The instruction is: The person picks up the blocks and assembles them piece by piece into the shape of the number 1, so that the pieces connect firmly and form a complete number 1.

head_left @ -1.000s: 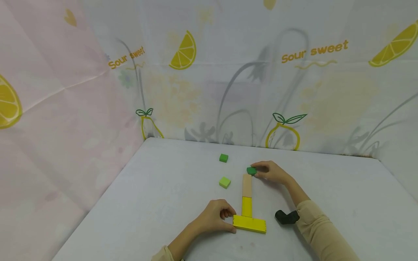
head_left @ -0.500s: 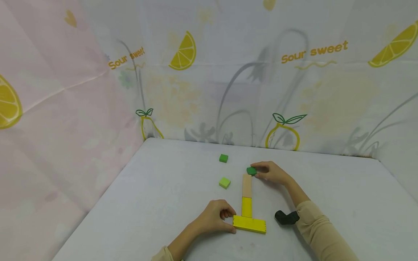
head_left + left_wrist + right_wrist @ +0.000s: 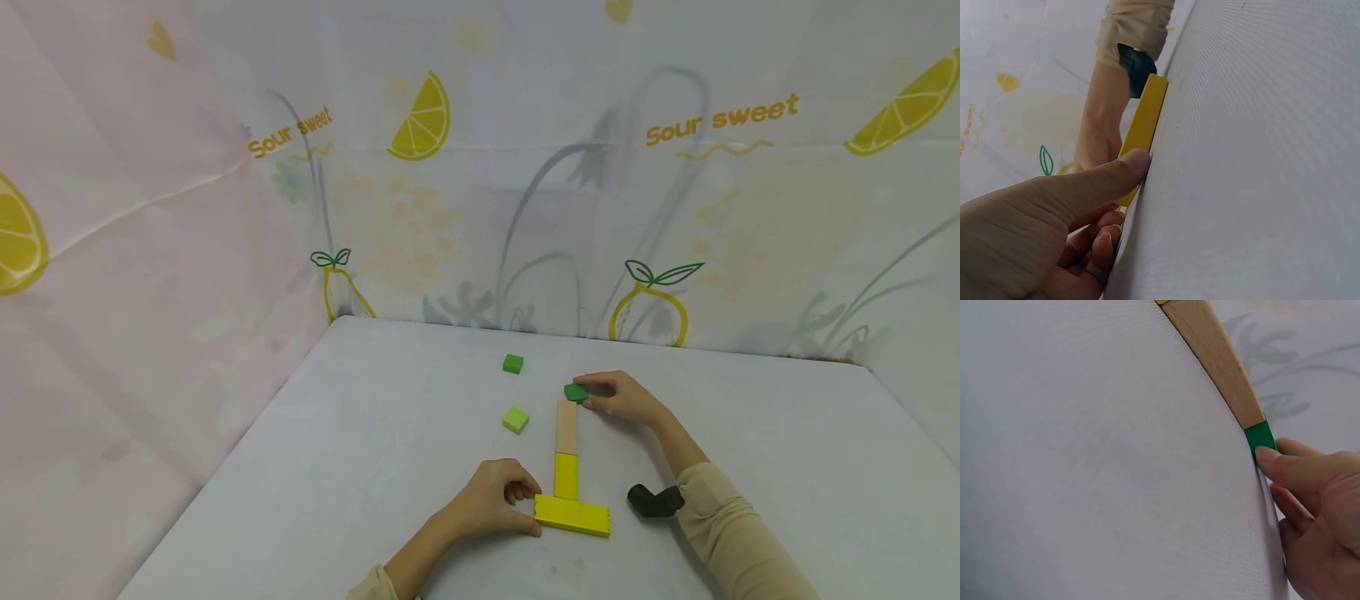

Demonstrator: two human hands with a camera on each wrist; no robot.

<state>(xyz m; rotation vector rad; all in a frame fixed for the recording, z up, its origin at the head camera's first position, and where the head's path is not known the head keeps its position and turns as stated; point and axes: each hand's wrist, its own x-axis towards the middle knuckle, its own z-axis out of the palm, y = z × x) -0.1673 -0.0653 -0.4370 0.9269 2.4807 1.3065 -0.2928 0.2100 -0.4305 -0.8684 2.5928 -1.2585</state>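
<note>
My left hand [image 3: 495, 498] pinches the left end of a long yellow block [image 3: 572, 515] that lies crosswise on the table. A shorter yellow block [image 3: 566, 476] runs away from its middle, and a bare wood block [image 3: 566, 427] continues that line. At the far end, my right hand [image 3: 618, 397] pinches a dark green block [image 3: 575, 393] between thumb and fingers. In the right wrist view this green block [image 3: 1260, 437] sits right against the end of the wood block [image 3: 1219, 362]. The left wrist view shows my thumb on the long yellow block [image 3: 1146, 119].
A green block [image 3: 513, 363] and a light green block [image 3: 515, 420] lie left of the row on the white table [image 3: 360, 433]. A black device [image 3: 655, 501] is at the right wrist. A lemon-printed cloth [image 3: 540, 225] hangs behind the table.
Both hands hold the same places on their blocks. The whole head view has shifted very slightly; nothing else visibly differs.
</note>
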